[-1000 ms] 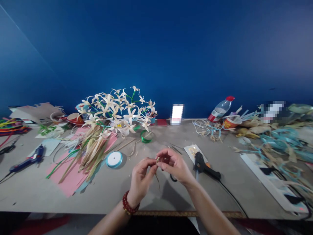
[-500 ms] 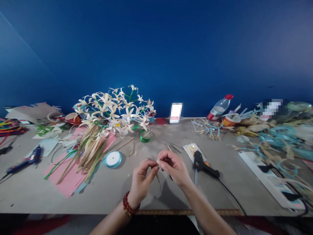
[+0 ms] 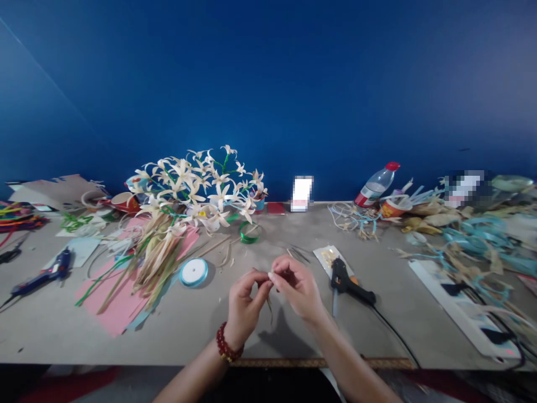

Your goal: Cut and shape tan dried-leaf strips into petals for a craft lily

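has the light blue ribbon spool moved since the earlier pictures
No: judged against the pink paper, the ribbon spool lies in the same place, to its right.

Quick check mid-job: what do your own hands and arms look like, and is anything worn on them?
Both the left hand and the right hand are ungloved, and no sleeves show on the forearms. A bracelet of dark red beads, with a small gold-coloured bit, circles the left wrist. Nothing worn shows on the right wrist.
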`<move>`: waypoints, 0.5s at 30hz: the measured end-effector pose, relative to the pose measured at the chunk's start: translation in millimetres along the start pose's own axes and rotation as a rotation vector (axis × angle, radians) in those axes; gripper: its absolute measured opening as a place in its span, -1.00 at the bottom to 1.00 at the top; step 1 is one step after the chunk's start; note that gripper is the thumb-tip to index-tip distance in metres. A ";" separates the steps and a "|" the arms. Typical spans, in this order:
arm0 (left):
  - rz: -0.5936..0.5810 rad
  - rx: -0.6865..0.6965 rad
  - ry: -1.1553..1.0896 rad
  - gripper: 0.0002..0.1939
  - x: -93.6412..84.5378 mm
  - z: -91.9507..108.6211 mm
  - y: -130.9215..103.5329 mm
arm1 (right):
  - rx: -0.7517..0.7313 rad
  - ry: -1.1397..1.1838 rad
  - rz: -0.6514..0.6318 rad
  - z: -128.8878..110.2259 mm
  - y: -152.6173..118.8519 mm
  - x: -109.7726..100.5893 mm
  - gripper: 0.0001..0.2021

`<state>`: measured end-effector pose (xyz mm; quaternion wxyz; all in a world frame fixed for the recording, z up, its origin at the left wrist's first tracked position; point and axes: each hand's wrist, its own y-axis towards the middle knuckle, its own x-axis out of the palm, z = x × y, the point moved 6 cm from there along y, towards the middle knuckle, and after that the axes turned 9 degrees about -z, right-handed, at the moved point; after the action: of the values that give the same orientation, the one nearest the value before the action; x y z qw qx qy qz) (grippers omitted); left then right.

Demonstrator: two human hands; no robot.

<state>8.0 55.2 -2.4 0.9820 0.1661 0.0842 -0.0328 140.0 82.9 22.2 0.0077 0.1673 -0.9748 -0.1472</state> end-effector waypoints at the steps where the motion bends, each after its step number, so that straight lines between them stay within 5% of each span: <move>1: -0.002 0.022 0.028 -0.86 -0.4 2.4 1.2 | -0.002 0.006 0.000 -0.4 0.0 0.0 -0.81; 10: 0.018 0.218 0.206 -0.91 -1.9 25.1 4.2 | -0.013 0.048 0.014 -3.2 -3.0 -0.4 -0.83; 15: 0.109 0.347 0.310 -0.76 -5.4 25.3 0.0 | 0.015 0.096 0.052 2.4 -5.8 1.3 -0.82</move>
<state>6.6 47.0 22.1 0.9143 0.3399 0.2181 0.0322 140.5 78.0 18.2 0.0572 0.1488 -0.9784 -0.1314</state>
